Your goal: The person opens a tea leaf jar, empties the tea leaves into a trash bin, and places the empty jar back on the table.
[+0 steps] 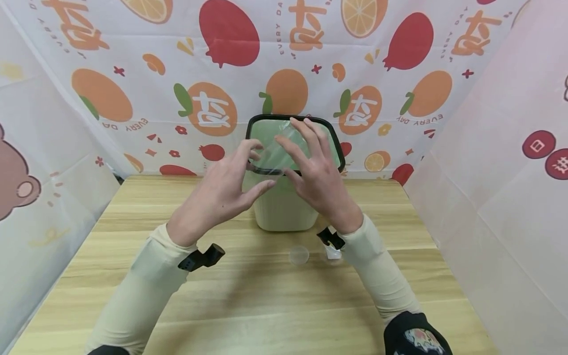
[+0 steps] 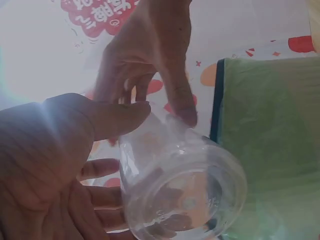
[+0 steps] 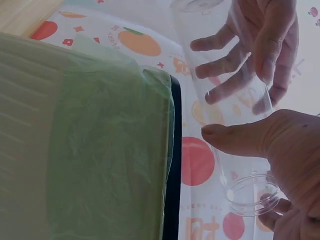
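Note:
A clear plastic jar (image 1: 276, 157) is held tilted between both hands, over the front of a pale green bin (image 1: 286, 209). Thumb and curved fingers of the left hand (image 1: 217, 192) grip the jar near its round base (image 2: 200, 220), seen close in the left wrist view. My right hand (image 1: 321, 185) holds it toward the threaded neck (image 3: 252, 195), thumb across the clear wall. A thin green bag (image 3: 112, 150) lines the bin and folds over its outside, under a dark rim (image 1: 340, 153).
On the wood table (image 1: 213, 305), in front of the bin, lie a clear round disc (image 1: 299, 255) and a small clear piece with a white patch (image 1: 333, 253), partly behind the right wrist. Fruit-printed sheeting (image 1: 146, 98) stands behind the table, with pale sheets at both sides.

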`<state>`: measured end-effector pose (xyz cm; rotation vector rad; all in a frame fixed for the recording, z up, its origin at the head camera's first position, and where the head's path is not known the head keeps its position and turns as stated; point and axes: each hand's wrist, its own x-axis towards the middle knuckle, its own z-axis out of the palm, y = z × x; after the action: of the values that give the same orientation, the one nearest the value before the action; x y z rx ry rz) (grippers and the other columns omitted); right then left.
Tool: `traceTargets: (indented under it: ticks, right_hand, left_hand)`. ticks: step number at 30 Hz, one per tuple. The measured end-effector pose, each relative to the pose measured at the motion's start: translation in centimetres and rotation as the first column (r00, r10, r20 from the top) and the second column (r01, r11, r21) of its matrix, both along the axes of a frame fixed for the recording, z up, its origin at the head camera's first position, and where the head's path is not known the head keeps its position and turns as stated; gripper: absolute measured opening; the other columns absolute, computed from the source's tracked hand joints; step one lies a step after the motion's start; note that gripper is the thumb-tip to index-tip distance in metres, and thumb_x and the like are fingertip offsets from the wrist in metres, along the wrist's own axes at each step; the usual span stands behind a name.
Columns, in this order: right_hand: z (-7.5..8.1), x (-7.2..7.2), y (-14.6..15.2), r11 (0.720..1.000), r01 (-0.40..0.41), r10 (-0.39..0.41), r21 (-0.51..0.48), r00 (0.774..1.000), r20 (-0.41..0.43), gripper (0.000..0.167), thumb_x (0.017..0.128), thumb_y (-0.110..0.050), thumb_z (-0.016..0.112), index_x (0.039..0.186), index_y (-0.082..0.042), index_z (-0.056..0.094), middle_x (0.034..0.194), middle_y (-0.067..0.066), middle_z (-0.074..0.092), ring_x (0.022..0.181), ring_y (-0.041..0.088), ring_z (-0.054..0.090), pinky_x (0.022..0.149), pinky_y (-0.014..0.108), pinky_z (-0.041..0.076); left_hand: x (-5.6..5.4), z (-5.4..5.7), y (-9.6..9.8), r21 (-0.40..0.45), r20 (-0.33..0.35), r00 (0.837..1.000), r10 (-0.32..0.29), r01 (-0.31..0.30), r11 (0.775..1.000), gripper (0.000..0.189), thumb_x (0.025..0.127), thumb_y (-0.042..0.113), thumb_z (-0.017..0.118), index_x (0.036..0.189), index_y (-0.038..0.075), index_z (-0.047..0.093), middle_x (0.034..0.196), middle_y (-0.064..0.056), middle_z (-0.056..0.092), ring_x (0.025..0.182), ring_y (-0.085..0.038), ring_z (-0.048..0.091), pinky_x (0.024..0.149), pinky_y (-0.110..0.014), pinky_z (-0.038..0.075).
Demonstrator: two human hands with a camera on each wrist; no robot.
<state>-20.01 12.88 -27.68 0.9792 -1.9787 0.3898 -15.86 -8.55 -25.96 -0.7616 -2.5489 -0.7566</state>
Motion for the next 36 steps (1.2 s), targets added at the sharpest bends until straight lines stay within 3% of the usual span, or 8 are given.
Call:
traceTargets:
  ticks: [7,15,23,28,36]
  right_hand:
    - [-0.3,0.3,-0.5,1.000,-0.008,0.008,-0.009,1.000,-0.007,0.078,0.078,-0.004,0.086,0.145,-0.012,0.048,0.157,0.024,0.039,0.144,0.042,0.039,0.125,0.046,0.032]
    - [-0.6,0.8,-0.9,0.996,-0.068,0.068,-0.056,0.998,0.009,0.077,0.082,0.007,0.077,0.148,-0.005,0.040,0.155,0.026,0.040,0.144,0.040,0.040,0.120,0.048,0.038]
    - [-0.8,1.4,-1.7,0.975,-0.203,0.200,-0.094,0.979,-0.034,0.062,0.086,0.018,0.063,0.142,0.000,0.044,0.147,0.029,0.046,0.141,0.044,0.044,0.124,0.043,0.035]
    - [-1.2,2.5,-2.0,0.963,-0.250,0.244,-0.098,0.967,-0.067,0.050,0.091,0.016,0.053,0.138,-0.002,0.047,0.145,0.029,0.049,0.141,0.046,0.045,0.123,0.043,0.037]
    - [-2.3,4.2,-2.1,0.943,-0.310,0.311,-0.122,0.950,-0.009,0.052,0.089,0.012,0.059,0.138,-0.002,0.047,0.147,0.029,0.048,0.144,0.045,0.043,0.123,0.049,0.036]
  left_hand:
    - [0.3,-0.9,-0.2,0.036,-0.016,1.000,0.000,0.001,0.999,0.077,0.088,0.029,0.080,0.147,0.010,0.033,0.122,-0.014,0.068,0.102,-0.029,0.070,0.084,-0.052,0.052]
    - [0.3,-1.8,-0.7,0.109,-0.013,1.000,0.009,-0.007,0.994,0.085,0.084,0.026,0.084,0.151,0.011,0.034,0.121,-0.014,0.067,0.100,-0.029,0.070,0.082,-0.051,0.054]
    - [0.5,-3.2,-0.9,0.118,-0.062,0.998,-0.018,0.026,0.993,0.085,0.083,0.021,0.084,0.150,0.001,0.037,0.117,-0.017,0.058,0.097,-0.029,0.060,0.082,-0.042,0.054]
    - [0.8,-4.3,-1.0,0.181,-0.064,0.997,-0.036,0.047,0.982,0.079,0.080,0.019,0.085,0.145,0.001,0.043,0.121,-0.014,0.061,0.097,-0.025,0.061,0.078,-0.039,0.057]
    - [1.4,-6.4,-1.0,0.265,-0.065,0.997,-0.045,0.061,0.962,0.081,0.077,0.018,0.087,0.144,0.003,0.045,0.119,-0.013,0.063,0.097,-0.027,0.069,0.071,-0.037,0.063]
